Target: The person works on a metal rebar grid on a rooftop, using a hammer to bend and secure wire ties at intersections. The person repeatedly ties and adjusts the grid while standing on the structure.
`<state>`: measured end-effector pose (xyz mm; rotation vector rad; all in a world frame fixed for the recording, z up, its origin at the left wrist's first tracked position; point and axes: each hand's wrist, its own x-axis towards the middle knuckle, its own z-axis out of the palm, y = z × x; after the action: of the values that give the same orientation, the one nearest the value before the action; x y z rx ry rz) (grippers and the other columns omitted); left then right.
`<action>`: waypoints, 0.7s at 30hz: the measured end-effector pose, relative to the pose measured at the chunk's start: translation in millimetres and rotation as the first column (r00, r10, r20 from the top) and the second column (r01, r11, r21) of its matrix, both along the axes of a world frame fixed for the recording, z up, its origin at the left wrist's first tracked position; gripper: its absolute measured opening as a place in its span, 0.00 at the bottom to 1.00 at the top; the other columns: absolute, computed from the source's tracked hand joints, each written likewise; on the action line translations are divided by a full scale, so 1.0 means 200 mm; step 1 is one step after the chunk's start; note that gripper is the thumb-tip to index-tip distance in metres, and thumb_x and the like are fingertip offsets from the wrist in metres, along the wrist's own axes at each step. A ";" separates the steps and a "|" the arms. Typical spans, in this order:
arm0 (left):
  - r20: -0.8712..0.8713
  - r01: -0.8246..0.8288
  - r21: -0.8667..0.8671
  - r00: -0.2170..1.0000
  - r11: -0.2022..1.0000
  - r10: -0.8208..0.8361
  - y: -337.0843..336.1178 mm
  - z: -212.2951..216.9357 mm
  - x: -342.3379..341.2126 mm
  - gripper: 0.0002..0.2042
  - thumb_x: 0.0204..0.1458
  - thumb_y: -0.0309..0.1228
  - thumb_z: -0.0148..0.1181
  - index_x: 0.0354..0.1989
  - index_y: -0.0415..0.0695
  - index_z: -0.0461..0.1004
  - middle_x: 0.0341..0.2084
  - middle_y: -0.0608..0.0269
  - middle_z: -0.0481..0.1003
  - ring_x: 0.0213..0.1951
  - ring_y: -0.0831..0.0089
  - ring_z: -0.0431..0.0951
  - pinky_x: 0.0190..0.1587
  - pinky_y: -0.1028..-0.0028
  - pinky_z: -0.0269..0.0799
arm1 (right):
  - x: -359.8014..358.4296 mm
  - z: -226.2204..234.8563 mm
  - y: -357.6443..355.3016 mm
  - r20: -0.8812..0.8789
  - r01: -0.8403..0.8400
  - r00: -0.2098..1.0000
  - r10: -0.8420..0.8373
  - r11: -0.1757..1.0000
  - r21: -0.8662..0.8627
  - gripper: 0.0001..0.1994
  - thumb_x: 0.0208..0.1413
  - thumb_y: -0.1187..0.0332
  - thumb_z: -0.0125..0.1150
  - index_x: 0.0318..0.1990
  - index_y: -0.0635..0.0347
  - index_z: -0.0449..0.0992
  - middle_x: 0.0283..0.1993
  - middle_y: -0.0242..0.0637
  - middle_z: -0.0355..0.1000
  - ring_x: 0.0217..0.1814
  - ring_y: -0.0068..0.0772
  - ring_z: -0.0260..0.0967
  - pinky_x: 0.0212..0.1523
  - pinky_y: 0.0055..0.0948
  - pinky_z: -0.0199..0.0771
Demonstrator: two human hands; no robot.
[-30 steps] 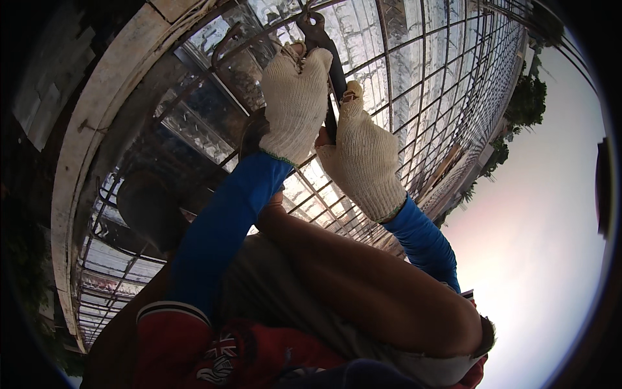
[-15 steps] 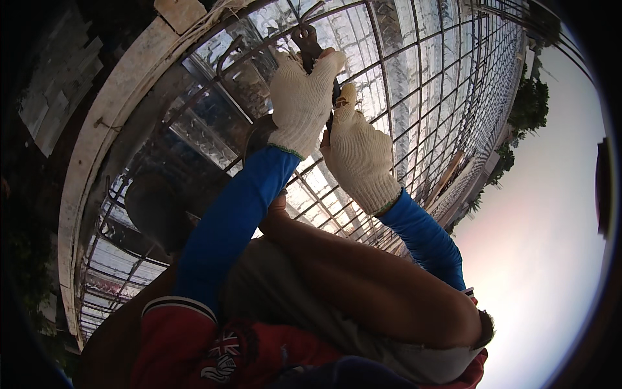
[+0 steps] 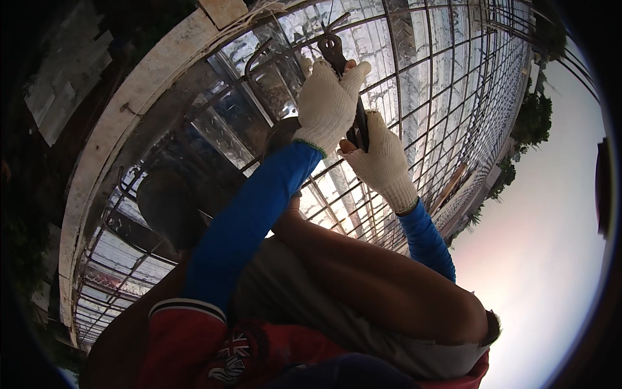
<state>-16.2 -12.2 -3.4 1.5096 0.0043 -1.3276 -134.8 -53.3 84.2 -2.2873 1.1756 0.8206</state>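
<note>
A dark pair of pincers (image 3: pixel 332 49) points away from me, its jaws at a thin wire by a bar of the steel rebar mesh (image 3: pixel 400 71). My left hand (image 3: pixel 330 104), in a cream knit glove, is wrapped round the tool just behind its head. Lower down, my gloved right hand (image 3: pixel 382 161) closes on the ends of the handles, thumb on one side and fingers on the other. The dark handles show between the two hands. Part of the grip is hidden by the gloves.
Shiny corrugated metal sheeting (image 3: pixel 372 42) lies under the mesh. A bent rebar hook (image 3: pixel 249 61) rises left of my left hand. A pale board edge (image 3: pixel 146 94) curves along the left. My bent knee (image 3: pixel 463 318) and dark boots (image 3: pixel 172 207) are close below. Trees (image 3: pixel 534 120) stand beyond the right edge.
My right hand has drawn back along the pincers, away from my left hand, baring more of the handles. My left hand keeps its hold near the head. The whole view has shifted slightly.
</note>
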 end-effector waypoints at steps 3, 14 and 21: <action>0.065 -0.012 -0.056 0.998 0.998 0.015 0.01 -0.03 0.02 0.36 0.58 0.62 0.59 0.37 0.29 0.74 0.22 0.52 0.77 0.27 0.57 0.83 0.31 0.62 0.78 | 0.00 0.04 -0.04 0.099 0.228 0.961 -0.258 0.943 0.244 0.22 0.60 0.65 0.69 0.58 0.65 0.70 0.40 0.40 0.79 0.35 0.34 0.82 0.35 0.35 0.79; 0.140 -0.088 -0.187 0.983 0.978 0.115 0.00 -0.15 -0.07 0.35 0.64 0.61 0.50 0.37 0.31 0.77 0.26 0.44 0.74 0.33 0.52 0.80 0.38 0.54 0.72 | 0.04 0.10 0.03 0.001 0.494 0.843 -0.537 0.775 0.394 0.36 0.64 0.68 0.65 0.75 0.63 0.55 0.38 0.35 0.77 0.33 0.23 0.78 0.31 0.27 0.80; 0.078 -0.007 -0.135 0.997 0.991 0.017 -0.01 -0.12 -0.03 0.36 0.60 0.63 0.53 0.36 0.31 0.76 0.24 0.44 0.75 0.31 0.49 0.80 0.37 0.54 0.74 | 0.10 0.14 0.01 -0.036 0.640 0.658 -0.752 0.534 0.552 0.36 0.60 0.75 0.64 0.75 0.66 0.57 0.54 0.46 0.77 0.52 0.32 0.80 0.46 0.26 0.85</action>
<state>-22.2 -13.5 -27.7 1.4435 -0.1245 -1.2333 -115.0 -52.2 111.4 -1.2182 1.3988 0.4659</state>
